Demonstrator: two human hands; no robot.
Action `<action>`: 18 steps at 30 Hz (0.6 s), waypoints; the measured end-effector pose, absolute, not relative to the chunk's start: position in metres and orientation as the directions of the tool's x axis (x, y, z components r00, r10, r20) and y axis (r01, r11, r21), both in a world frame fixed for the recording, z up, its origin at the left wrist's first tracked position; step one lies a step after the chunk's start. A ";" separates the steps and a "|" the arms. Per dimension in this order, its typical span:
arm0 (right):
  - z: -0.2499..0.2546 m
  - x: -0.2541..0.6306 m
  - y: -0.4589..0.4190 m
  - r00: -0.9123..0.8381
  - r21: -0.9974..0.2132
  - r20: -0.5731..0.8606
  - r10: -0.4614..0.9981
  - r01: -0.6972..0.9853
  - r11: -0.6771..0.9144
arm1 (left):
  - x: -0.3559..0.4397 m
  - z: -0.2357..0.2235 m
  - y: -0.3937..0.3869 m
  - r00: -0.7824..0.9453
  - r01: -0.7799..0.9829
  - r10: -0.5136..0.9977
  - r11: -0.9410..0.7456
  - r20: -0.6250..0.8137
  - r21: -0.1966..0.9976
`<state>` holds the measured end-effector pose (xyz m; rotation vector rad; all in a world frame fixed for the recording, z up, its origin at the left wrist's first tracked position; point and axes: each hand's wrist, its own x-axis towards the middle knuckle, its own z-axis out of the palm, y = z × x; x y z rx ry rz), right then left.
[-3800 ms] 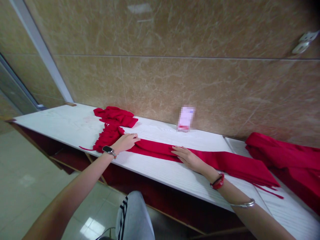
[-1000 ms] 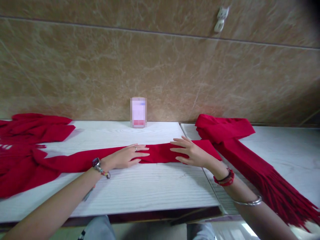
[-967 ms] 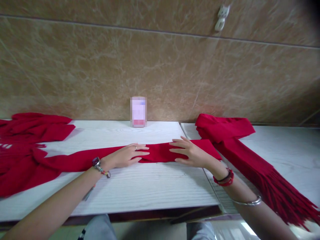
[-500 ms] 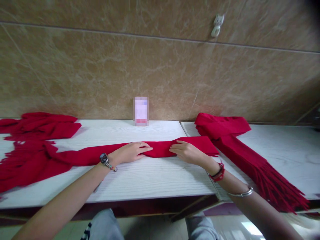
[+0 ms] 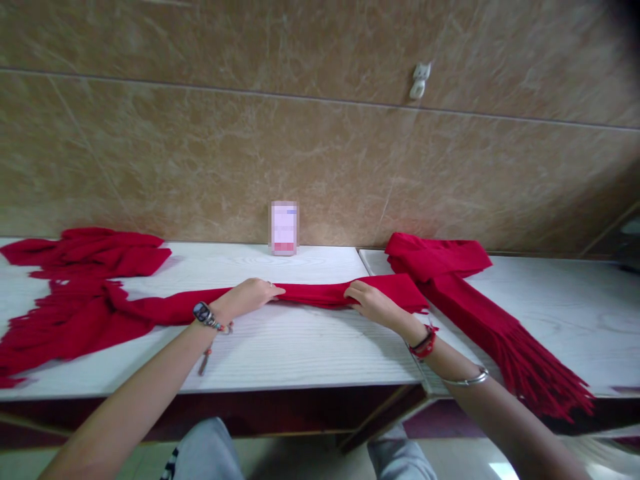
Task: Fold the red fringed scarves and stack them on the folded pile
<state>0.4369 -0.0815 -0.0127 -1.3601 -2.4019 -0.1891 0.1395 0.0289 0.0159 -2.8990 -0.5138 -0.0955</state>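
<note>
A long red scarf (image 5: pixel 315 295) lies across the white table, gathered into a narrow band between my two hands. My left hand (image 5: pixel 250 295) is closed on this band left of the middle, its thumb and fingers pinching the cloth. To the right, my right hand (image 5: pixel 373 303) grips the same scarf with curled fingers; the fingertips are partly hidden by the cloth. Beyond my right hand the scarf widens into a flat end. Leftward it spreads into a loose, wider part near fringes.
A folded red scarf with a fringe (image 5: pixel 465 293) lies at the right, across the second tabletop. Crumpled red cloth (image 5: pixel 110 252) sits at the far left. A phone-like device (image 5: pixel 285 229), blurred, leans on the tiled wall (image 5: pixel 200 153). A small white cat-shaped holder (image 5: pixel 420 81) is on the wall.
My fingers, which lay flat on the scarf, have curled and gripped it. The cloth between my hands has narrowed into folds. The view has tilted slightly upward.
</note>
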 end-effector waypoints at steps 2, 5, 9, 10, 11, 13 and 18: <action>-0.014 0.438 -0.080 -0.438 -0.102 0.390 0.810 0.853 0.511 | 0.138 0.015 0.032 0.934 0.354 0.343 -0.922 0.098 -0.154; -0.015 0.440 -0.078 -0.432 -0.123 0.404 0.806 0.848 0.516 | 0.135 0.016 0.032 0.931 0.359 0.349 -0.927 0.105 -0.103; -0.014 0.441 -0.076 -0.461 -0.089 0.409 0.788 0.839 0.537 | 0.132 0.019 0.028 0.930 0.362 0.358 -0.930 0.082 -0.054; -0.014 0.441 -0.076 -0.469 -0.079 0.411 0.782 0.836 0.543 | 0.131 0.019 0.028 0.930 0.364 0.360 -0.930 0.073 -0.047; -0.014 0.442 -0.076 -0.476 -0.070 0.415 0.776 0.833 0.549 | 0.130 0.019 0.027 0.929 0.366 0.363 -0.930 0.065 -0.042; -0.014 0.443 -0.076 -0.492 -0.055 0.423 0.761 0.824 0.564 | 0.129 0.017 0.027 0.930 0.367 0.365 -0.929 0.053 -0.038; -0.012 0.441 -0.082 -0.489 -0.006 0.427 0.760 0.839 0.543 | 0.134 0.012 0.025 0.931 0.362 0.356 -0.928 0.076 -0.091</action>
